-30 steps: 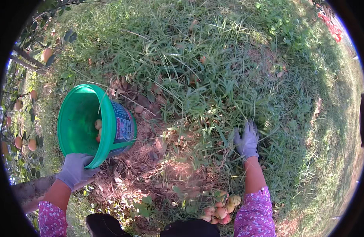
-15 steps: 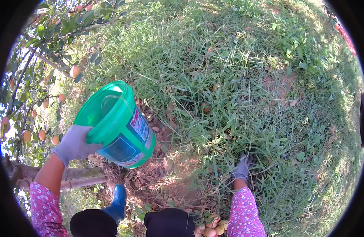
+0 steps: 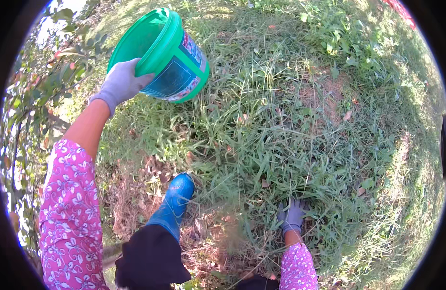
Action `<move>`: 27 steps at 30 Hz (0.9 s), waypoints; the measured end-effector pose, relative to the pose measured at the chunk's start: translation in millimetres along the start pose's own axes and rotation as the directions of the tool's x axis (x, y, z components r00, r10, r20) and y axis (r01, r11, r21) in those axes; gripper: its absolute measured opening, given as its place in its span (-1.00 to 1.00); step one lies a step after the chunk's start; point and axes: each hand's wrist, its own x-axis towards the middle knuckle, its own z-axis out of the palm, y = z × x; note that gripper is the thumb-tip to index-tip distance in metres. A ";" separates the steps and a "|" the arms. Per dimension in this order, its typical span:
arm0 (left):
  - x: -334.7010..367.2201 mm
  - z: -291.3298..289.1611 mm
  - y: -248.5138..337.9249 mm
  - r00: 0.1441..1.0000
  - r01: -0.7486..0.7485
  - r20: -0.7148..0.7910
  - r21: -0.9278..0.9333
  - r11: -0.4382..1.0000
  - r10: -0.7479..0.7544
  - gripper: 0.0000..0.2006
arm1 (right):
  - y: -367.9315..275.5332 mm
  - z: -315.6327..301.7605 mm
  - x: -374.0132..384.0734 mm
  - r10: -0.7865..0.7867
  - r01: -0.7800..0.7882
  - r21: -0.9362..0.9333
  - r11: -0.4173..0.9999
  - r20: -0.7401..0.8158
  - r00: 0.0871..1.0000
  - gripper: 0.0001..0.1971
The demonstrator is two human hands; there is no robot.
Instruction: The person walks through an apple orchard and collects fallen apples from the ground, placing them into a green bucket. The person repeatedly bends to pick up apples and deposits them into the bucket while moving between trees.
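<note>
My left hand [image 3: 120,83], in a pale grey-lilac glove, is closed on the near rim of a green plastic bucket [image 3: 188,79]. The bucket is tilted, its mouth toward the upper left, and dark printed labels cover its side. Only part of its inner wall shows; the bottom is hidden. Low in the grass [image 3: 266,159] on the right, my gloved right hand [image 3: 292,217] reaches down with its fingers apart. Blades partly cover the fingertips, and nothing can be seen in that hand.
Leafy fruit tree branches [image 3: 32,104] stand along the left side. My blue rubber boot [image 3: 177,198] is planted at the border of dry leaves and grass. A bare earth patch [image 3: 327,96] lies farther off, and something red [image 3: 401,10] shows at the upper right.
The bucket has moved forward and slightly right in my left hand. My blue boot has stepped forward. The right hand stays low in the grass, with its fingers now showing more.
</note>
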 end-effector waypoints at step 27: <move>207.9 201.5 -26.4 0.882 -0.263 0.380 -0.090 0.961 0.277 -0.57 | -312.1 -276.0 74.2 -0.202 -0.255 0.945 0.207 0.296 0.934 -0.63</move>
